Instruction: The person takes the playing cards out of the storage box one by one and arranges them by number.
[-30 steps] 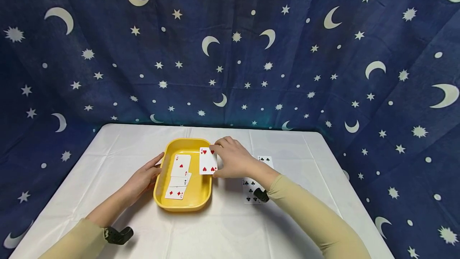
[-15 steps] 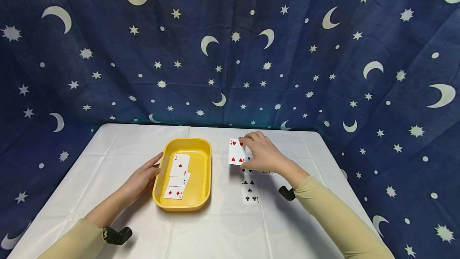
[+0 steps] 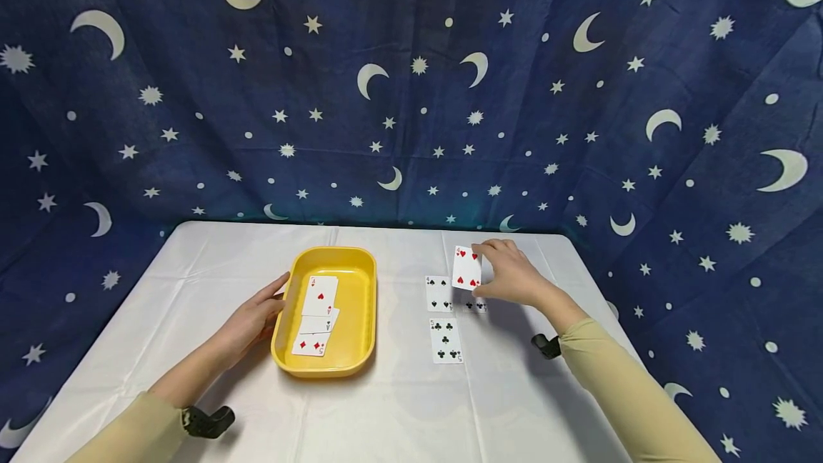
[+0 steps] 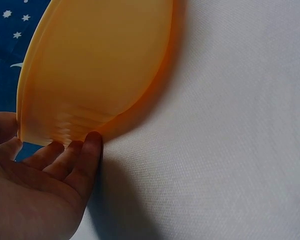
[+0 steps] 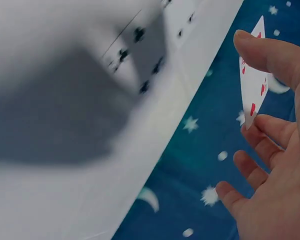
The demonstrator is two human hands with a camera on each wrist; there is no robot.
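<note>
My right hand [image 3: 510,271] pinches a four of hearts [image 3: 466,267] by its right side, thumb near the lower edge and fingers near the upper. In the right wrist view the card [image 5: 253,82] is tilted almost edge-on. Below it lies a clubs card [image 3: 476,306], partly covered by the held card in the head view. A yellow tray [image 3: 369,306] stands left of the middle; my left hand [image 3: 256,320] holds its left side, with fingertips [image 4: 93,142] against the outer wall and the thumb at the rim.
Inside the tray an ace of hearts [image 3: 321,295], an ace of spades [image 3: 317,324] and a five of diamonds [image 3: 310,345] overlap. On the white cloth lie a four of spades [image 3: 439,294] and a five of clubs [image 3: 446,341]. A starry blue curtain [image 3: 411,127] hangs behind.
My right hand has carried the four of hearts from over the tray's right rim to the right, past the four of spades. My left hand keeps its place at the tray.
</note>
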